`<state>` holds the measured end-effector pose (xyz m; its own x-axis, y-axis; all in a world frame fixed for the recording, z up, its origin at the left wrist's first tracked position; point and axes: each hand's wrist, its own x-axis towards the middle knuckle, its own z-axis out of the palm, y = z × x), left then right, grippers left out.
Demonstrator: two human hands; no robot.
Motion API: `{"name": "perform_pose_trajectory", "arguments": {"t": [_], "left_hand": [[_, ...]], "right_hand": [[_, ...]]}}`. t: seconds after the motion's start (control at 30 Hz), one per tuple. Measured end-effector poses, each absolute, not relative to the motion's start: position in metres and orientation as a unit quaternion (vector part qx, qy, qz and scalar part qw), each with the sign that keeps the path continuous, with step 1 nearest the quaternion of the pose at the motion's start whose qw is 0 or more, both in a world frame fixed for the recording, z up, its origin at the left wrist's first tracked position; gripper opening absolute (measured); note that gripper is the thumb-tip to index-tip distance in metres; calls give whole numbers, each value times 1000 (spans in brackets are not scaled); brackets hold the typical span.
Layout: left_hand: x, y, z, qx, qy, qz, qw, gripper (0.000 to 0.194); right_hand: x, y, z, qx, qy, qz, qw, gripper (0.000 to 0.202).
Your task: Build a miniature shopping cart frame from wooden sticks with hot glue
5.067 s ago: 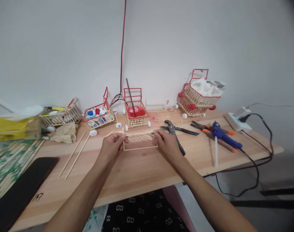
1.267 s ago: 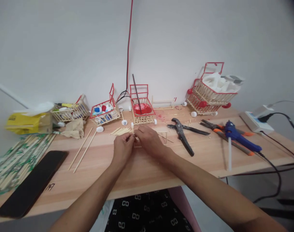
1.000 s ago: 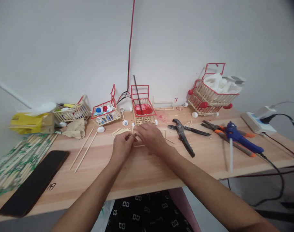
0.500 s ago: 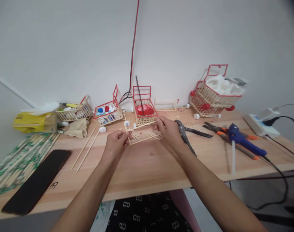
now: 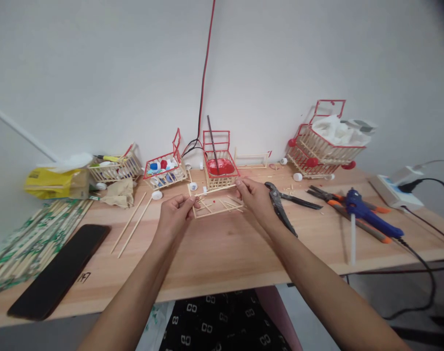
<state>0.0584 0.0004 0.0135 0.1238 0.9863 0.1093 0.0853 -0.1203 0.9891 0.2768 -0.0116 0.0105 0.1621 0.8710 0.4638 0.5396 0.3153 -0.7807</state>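
Observation:
A thin wooden stick (image 5: 220,189) spans the gap between my two hands. Its left end is pinched by my left hand (image 5: 175,214), thumb against fingers. At the right end, my right hand (image 5: 254,199) closes its fingertips on it. Just below is a light stick frame (image 5: 216,213) with a corner by my left fingers; whether it is joined to the held stick I cannot tell. Several short stick pieces (image 5: 232,204) and a tiny red bit (image 5: 214,201) show inside its outline. Directly behind stands a small stick cart (image 5: 222,181) with a red tub (image 5: 221,166) and a dark rod.
Filled stick carts (image 5: 165,170) (image 5: 326,148) line the wall. On the right are black-handled cutters (image 5: 280,207), orange-handled pliers (image 5: 360,219), a blue glue gun (image 5: 371,212) and a power strip (image 5: 395,192). Leftward lie a phone (image 5: 61,270), wrapped sticks (image 5: 35,239) and two bare sticks (image 5: 134,226).
The whole view has shifted slightly, with the bench items appearing a little farther right. Both hands keep their pinch on the stick with hardly any movement.

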Motion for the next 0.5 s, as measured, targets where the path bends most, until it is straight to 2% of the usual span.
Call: {"name": "perform_pose_trajectory", "arguments": {"t": [0.27,0.5], "left_hand": [[60,2,16,554,451,497,493,30],[60,-1,15,572,404,479,529,37]], "right_hand": [[278,-3,3,-564,-626,193,502,32],[278,-5,7,-574,-585,210,533,33]]}}
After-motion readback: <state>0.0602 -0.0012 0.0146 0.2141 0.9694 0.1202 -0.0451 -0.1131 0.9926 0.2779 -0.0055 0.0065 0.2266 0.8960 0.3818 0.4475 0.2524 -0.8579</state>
